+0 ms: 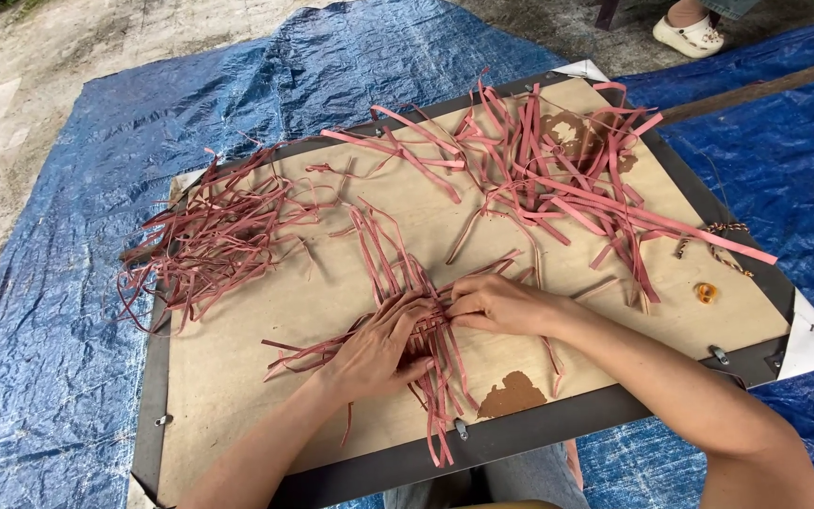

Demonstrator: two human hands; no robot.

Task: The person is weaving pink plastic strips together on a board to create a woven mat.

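A small bundle of crossed pink strips [431, 330] lies near the front edge of the brown board [237, 377]. It is pressed flat by the left hand [379, 344], fingers spread apart, while one strip is pinched by the closed fingertips of the right hand [496, 303]. The interlacing step seems in hand; careful threading is needed next. Loose strip piles [209, 236] lie behind, on a blue tarp [49, 330].

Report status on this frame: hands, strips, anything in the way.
Left hand flat on crossed pink strips; right hand pinching one there. Work sits on board. Loose strip piles lie apart, nothing blocking.
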